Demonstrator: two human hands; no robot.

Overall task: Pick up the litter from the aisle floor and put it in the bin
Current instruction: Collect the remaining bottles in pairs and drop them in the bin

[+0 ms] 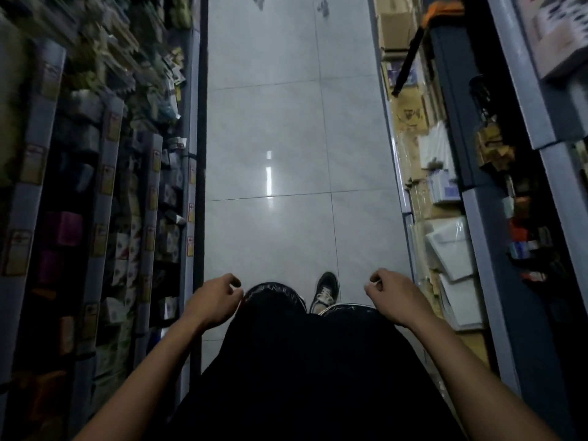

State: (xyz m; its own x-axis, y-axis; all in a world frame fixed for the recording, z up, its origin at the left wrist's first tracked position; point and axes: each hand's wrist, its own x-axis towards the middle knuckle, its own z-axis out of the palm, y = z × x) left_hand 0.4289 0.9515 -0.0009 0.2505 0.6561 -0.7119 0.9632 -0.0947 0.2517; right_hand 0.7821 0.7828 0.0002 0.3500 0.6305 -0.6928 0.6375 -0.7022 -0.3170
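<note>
Two small dark pieces of litter lie far ahead on the pale tiled aisle floor, one (324, 8) right of centre and another (259, 0) at the top edge. My left hand (216, 299) hangs low at the left of my body with its fingers loosely curled and nothing in it. My right hand (389, 294) is held at the same height on the right, fingers curled with a small pale bit at the fingertips that I cannot identify. No bin is in view.
Stocked shelves line both sides of the narrow aisle: packaged goods on the left shelving (146, 192), paper and boxes on the right shelving (445, 192). A black rod (409, 58) leans out from the right shelves. My dark shoe (325, 292) is on the floor (286, 128).
</note>
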